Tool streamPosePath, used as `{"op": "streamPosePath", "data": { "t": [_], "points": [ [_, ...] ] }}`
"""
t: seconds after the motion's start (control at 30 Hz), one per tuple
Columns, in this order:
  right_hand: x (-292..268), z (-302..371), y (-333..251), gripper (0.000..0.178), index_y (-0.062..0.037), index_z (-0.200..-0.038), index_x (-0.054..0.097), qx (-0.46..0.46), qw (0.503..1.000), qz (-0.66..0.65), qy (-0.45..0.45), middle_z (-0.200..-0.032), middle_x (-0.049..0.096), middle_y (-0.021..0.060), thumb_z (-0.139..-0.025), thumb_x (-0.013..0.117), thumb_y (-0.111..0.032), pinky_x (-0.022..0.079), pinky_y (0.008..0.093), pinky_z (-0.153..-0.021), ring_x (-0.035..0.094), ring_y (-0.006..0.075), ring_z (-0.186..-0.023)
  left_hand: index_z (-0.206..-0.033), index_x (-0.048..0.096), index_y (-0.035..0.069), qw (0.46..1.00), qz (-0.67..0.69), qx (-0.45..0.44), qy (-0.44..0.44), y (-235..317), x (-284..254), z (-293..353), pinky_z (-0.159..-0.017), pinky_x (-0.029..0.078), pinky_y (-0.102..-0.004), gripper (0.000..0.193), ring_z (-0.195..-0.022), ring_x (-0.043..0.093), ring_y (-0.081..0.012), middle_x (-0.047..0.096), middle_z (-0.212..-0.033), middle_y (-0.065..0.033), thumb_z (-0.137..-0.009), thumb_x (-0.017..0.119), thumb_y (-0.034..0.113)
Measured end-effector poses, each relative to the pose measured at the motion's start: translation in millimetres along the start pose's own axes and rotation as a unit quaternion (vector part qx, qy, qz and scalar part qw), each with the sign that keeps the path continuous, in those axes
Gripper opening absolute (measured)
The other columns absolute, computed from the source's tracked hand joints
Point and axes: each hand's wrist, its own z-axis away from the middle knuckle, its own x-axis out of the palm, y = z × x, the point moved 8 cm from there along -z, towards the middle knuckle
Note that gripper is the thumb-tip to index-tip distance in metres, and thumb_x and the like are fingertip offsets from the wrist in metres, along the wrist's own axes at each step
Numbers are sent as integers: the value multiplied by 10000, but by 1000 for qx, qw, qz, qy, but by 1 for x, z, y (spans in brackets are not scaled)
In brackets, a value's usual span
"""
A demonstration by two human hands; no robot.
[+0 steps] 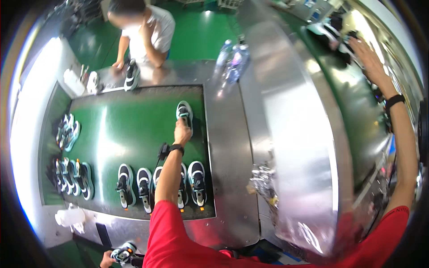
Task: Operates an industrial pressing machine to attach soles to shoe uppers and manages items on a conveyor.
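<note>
My left hand [182,132] is closed around the heel end of a black-and-white sneaker [183,108] with a pale sole, at the far right part of the green belt [129,120]. Out to the upper right, my right hand [368,60] stretches over a second green conveyor [330,76], its fingers extended beside a dark shoe [351,36]. Whether the fingertips touch that shoe I cannot tell. A light-coloured shoe [322,32] lies just left of it. Below my left hand, several similar sneakers [196,183] stand in a row, partly hidden by my forearm.
More sneakers [73,178] are grouped at the belt's left side. Across it, a person in white [156,33] sits by another sneaker [132,76]. Plastic bottles [234,62] stand on the metal edge. At lower left, another person's hand [107,259] holds a sneaker [124,252].
</note>
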Motion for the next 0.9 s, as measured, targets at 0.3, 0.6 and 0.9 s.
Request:
{"op": "streamPosePath", "data": {
  "t": [0.3, 0.6, 0.9],
  "points": [
    [16, -38, -5, 549, -3, -1187, 541, -21, 995, -80, -52, -1175, 565, 200, -651, 660, -10, 391, 464, -995, 508, 370, -1116, -1462, 146, 1, 997, 35, -73, -14, -10, 15, 33, -860, 495, -524, 762, -1023, 567, -502, 459, -1284, -307, -869, 587, 190],
    [-6, 92, 28, 667, -25, -1163, 556, 127, 964, -108, -209, -972, 628, 235, -620, 815, -313, 455, 476, -853, 585, 412, -968, -1101, 584, -82, 882, 406, -135, -196, 108, -17, 268, -851, 480, -310, 362, -954, 613, -210, 643, -1049, -135, -876, 627, 199],
    [-221, 288, 26, 577, -23, -1142, 606, 336, 904, -250, 85, -883, 674, 222, -638, 707, -283, 534, 418, -740, 658, 376, -776, -1429, 359, -14, 547, 453, -6, -704, 391, -83, 502, -1042, 407, -343, 583, -1268, 483, -203, 485, -1404, -126, -927, 631, 105]
  ]
}}
